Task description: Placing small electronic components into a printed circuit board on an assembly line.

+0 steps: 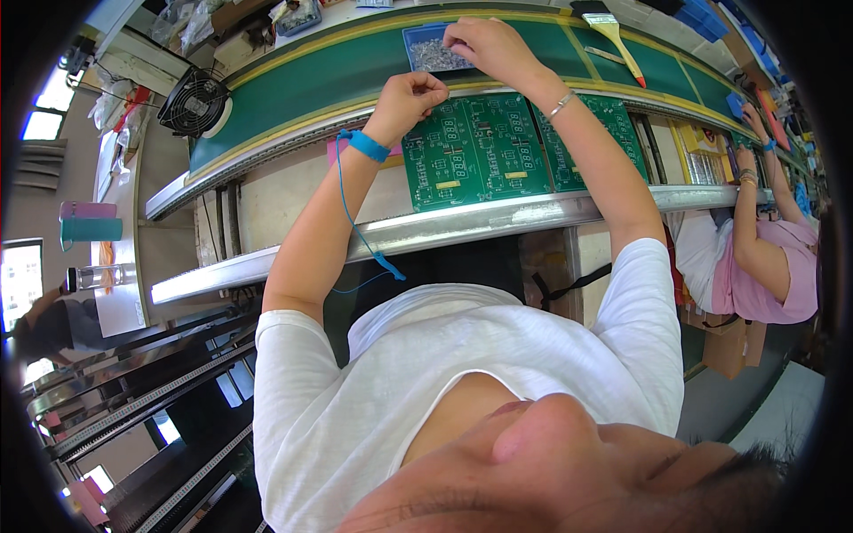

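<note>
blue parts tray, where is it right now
In the head view the blue parts tray sits on the green belt, top centre, under the right hand and just beyond the green circuit boards.

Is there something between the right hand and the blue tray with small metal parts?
Nothing visible does. The right hand is already at the blue tray, fingers over the metal parts. The left hand is beside it, over the green circuit board.
</note>
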Demonstrator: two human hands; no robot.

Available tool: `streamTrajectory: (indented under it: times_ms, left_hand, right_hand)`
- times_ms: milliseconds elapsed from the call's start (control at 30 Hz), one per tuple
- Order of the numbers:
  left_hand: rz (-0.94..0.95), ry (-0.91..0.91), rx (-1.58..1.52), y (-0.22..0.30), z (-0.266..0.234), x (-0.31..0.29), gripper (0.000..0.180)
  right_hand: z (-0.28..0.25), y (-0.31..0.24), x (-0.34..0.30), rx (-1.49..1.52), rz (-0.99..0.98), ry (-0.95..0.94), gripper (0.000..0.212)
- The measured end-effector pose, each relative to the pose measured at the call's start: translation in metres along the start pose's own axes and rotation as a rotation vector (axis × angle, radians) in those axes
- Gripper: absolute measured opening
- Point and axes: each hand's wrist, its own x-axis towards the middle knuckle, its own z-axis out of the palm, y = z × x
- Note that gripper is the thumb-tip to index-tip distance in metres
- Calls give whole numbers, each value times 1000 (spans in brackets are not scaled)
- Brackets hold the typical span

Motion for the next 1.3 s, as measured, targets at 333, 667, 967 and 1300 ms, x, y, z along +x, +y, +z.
streamTrajectory:
  times_ms: [333, 667, 967, 1300]
  left_hand:
    - [193, 181, 662, 3, 23, 4, 18]
    - [232, 217, 790, -2, 31, 7, 19]
    - [248, 225, 798, -4, 31, 8, 19]
    - [252, 221, 807, -4, 31, 7, 19]
  right_hand:
    - [-28, -1, -69, 277, 112, 44, 12]
    - [-26, 9, -75, 550, 270, -92, 12]
    - [-18, 18, -78, 584, 284, -198, 12]
    - [-22, 18, -76, 726, 363, -266, 15]
